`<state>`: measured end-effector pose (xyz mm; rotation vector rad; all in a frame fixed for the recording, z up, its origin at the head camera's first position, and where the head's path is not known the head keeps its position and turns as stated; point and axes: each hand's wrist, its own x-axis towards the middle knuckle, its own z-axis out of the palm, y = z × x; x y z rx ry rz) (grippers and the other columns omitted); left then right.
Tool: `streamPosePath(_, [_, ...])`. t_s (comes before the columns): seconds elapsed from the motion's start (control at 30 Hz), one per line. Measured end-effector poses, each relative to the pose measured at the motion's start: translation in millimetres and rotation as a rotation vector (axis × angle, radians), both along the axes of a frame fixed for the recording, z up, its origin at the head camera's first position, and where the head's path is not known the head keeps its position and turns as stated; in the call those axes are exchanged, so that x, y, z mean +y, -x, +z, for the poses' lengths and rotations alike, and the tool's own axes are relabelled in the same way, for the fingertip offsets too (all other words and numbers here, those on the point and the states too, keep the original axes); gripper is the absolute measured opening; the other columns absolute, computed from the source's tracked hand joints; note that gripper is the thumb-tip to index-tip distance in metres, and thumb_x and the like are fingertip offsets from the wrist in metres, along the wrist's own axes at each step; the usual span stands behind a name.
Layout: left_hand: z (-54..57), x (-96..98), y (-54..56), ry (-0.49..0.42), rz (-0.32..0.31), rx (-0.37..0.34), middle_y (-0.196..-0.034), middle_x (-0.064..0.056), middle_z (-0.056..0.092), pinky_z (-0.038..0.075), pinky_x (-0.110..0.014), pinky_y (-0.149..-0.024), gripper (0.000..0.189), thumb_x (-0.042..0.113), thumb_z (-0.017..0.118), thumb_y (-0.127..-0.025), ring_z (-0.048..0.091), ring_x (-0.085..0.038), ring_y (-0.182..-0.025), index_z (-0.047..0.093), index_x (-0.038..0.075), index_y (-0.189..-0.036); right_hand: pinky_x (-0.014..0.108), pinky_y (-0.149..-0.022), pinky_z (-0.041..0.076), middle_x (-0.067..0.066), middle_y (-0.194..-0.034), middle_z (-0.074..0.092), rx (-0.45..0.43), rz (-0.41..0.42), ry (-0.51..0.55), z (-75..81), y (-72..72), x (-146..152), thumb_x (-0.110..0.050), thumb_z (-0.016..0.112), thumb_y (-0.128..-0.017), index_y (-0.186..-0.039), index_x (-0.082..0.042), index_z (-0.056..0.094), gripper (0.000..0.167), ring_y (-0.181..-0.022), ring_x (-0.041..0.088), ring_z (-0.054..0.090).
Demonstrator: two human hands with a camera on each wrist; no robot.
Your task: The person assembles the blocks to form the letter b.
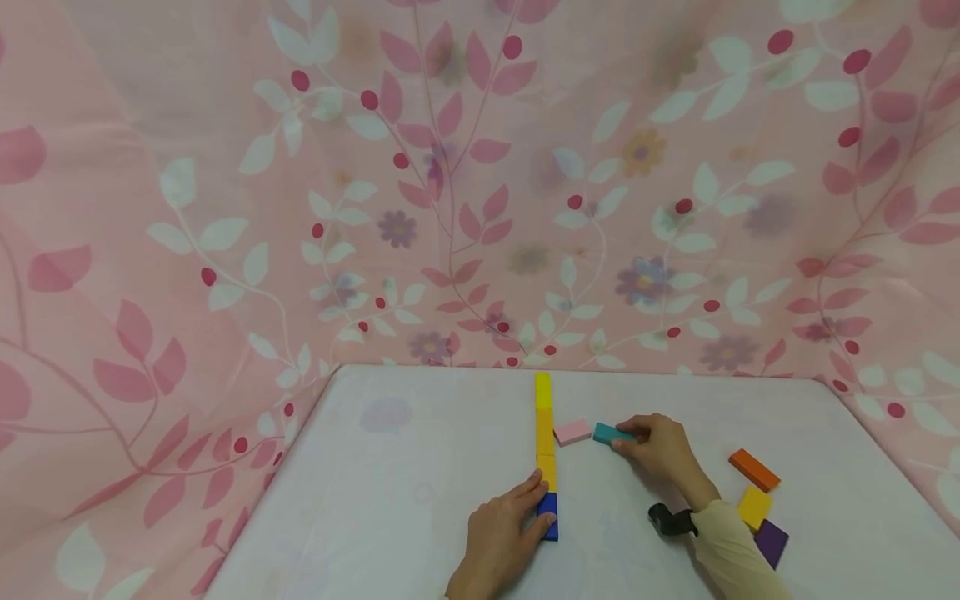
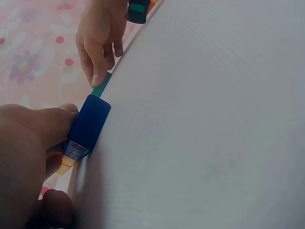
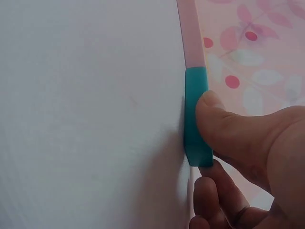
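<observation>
Two blocks in hand: the right hand (image 1: 660, 450) pinches a teal block (image 1: 604, 433) just beside a pink block (image 1: 572, 432), while the left hand (image 1: 500, 533) grips a blue block (image 1: 549, 503) at a yellow row's (image 1: 545, 429) near end. An orange block (image 1: 754, 470), yellow block (image 1: 754, 507) and purple block (image 1: 772, 543) lie farther right.

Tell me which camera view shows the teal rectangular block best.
The right wrist view: the teal rectangular block appears large, most of its length visible. The head view shows it small, partly covered by the right hand; the left wrist view shows only part beyond the blue rectangular block.
</observation>
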<state>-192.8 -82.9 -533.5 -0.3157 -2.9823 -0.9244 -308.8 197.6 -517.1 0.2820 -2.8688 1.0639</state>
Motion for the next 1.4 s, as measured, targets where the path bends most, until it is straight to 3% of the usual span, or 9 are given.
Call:
streamPosePath(0.43, [0.4,0.8,-0.9,0.007,-0.011,0.036,-0.152,0.018,0.059,0.062,-0.047,-0.087,0.049,0.047,0.075,-0.098,0.067,-0.019,-0.132,0.07,0.027,-0.141,0.029,-0.072,0.048,0.007,-0.095,0.073,0.007,0.022,0.008,-4.8,4.0,3.0,-0.029,0.085,-0.091,-0.111,-0.005,0.08,0.032,-0.085,0.016,0.06])
streamPosePath(1.13, [-0.4,0.3,-1.4,0.011,-0.006,0.034,-0.152,0.017,0.06,0.062,-0.048,-0.087,0.05,0.048,0.075,-0.097,0.067,-0.019,-0.132,0.069,0.027,-0.142,0.026,-0.069,0.046,0.004,-0.091,0.072,-0.004,0.027,0.023,-3.9,2.6,2.0,-0.034,0.086,-0.089,-0.111,-0.003,0.079,0.038,-0.08,0.014,0.057])
streamPosePath(1.27, [-0.1,0.4,-1.6,0.01,-0.004,0.028,-0.152,0.017,0.06,0.062,-0.048,-0.087,0.049,0.047,0.075,-0.097,0.067,-0.019,-0.132,0.07,0.026,-0.141,0.028,-0.073,0.052,0.005,-0.097,0.076,-0.004,0.051,0.025,-2.8,3.2,7.4,-0.037,0.086,-0.09,-0.115,-0.004,0.079,0.042,-0.084,0.014,0.064])
streamPosePath(1.4, [-0.8,0.7,-1.6,0.01,-0.003,0.03,-0.151,0.017,0.06,0.062,-0.047,-0.086,0.05,0.047,0.076,-0.097,0.068,-0.02,-0.131,0.07,0.026,-0.141,0.039,-0.08,0.062,0.013,-0.108,0.078,-0.007,0.067,0.043,5.6,2.1,23.6,-0.037,0.083,-0.092,-0.122,-0.002,0.076,0.047,-0.092,0.022,0.073])
